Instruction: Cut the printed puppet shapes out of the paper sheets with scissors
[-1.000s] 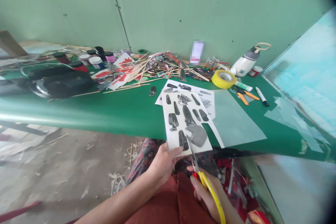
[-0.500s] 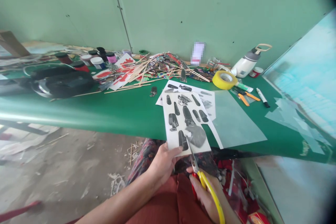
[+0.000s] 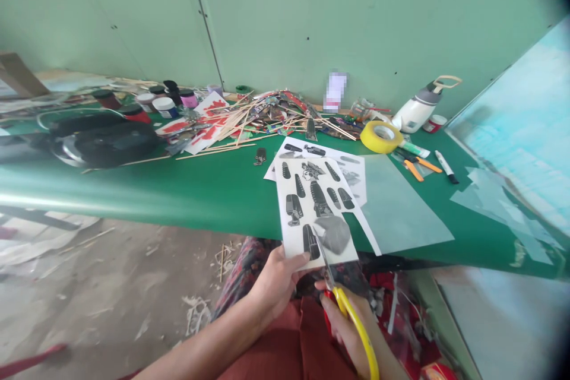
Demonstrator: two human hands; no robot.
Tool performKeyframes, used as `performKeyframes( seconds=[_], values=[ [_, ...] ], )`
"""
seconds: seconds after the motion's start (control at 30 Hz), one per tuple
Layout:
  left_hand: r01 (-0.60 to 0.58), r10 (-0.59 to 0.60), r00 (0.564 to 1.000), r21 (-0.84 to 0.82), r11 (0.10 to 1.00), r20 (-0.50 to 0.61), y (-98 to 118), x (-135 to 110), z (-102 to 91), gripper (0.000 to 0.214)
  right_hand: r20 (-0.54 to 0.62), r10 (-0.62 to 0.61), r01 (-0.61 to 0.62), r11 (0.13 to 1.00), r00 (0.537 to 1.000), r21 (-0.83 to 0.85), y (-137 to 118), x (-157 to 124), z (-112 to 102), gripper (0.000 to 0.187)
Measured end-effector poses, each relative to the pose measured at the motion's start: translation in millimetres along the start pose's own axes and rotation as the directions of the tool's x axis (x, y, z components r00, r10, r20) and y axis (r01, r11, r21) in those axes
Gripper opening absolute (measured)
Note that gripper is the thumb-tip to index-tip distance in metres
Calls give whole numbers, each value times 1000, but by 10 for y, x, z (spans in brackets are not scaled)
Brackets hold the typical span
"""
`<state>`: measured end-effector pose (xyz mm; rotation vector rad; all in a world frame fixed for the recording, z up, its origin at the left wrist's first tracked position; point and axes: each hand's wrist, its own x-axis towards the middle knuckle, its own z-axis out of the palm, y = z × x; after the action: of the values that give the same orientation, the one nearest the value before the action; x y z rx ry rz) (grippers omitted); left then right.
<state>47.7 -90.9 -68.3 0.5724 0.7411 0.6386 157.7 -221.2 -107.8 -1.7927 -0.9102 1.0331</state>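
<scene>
Fingers and thumb of the left hand [image 3: 274, 285] pinch the lower left edge of a printed sheet [image 3: 307, 205], with the thumb lying on top of the paper. The right hand [image 3: 344, 328] is closed around the yellow handles of the scissors [image 3: 346, 307]. The blades point up and away from the body and enter the sheet at its lower edge, beside a grey printed shape.

The sheet is held over the lap, in front of the near edge of the green table [image 3: 214, 190]. Whether it touches that edge I cannot tell.

I judge the sheet to be thin paper: very light, limp, and easy to crease or tear. It probably handles best when pinched close to the cutting line, as it is now, so that it does not flop away from the blades. The scissors are stiff and sharp, and the safe place to take them is the handles.

On the table behind, near its front edge, lies a second printed sheet [image 3: 354, 167]. A pale translucent sheet [image 3: 396, 205] lies just beside it on the right.

Further back there is a roll of yellow tape [image 3: 380, 135], an orange-handled tool [image 3: 416, 165] and a marker [image 3: 445, 164]. Towards the far edge lie a heap of thin wooden sticks [image 3: 240, 122], some paint jars [image 3: 164, 105] and a white bottle [image 3: 416, 110].
</scene>
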Motion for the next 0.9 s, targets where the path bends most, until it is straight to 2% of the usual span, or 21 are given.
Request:
performKeyframes(
  seconds=[0.2, 0.3, 0.4, 0.57, 0.67, 0.9],
  values=[
    [11, -11, 1000, -3, 1000, -29, 20, 5, 19, 26, 20, 21, -22, 999, 1000, 27, 25, 21, 28, 48],
    [10, -11, 1000, -6, 1000, -17, 1, 14, -3, 24, 79, 32, -40, 994, 996, 98, -26, 43, 7, 51],
    [9, -9, 1000, -19, 1000, 3, -21, 23, -29, 22, 158, 15, -30, 995, 987, 96, -93, 64, -12, 49],
    [28, -28, 1000, -19, 999, -3, -15, 30, -38, 21, 38, 14, -17, 996, 999, 83, -122, 72, 37, 49],
    [26, -26, 1000, -27, 999, 5, -11, 35, -43, 20, -3, -13, 13, 1000, 1000, 17, -80, 76, 55, 48],
    [33, -33, 999, -29, 999, 9, -31, 38, -76, 21, -46, -81, 76, 993, 996, -86, -44, 93, -1, 44]
  ],
)
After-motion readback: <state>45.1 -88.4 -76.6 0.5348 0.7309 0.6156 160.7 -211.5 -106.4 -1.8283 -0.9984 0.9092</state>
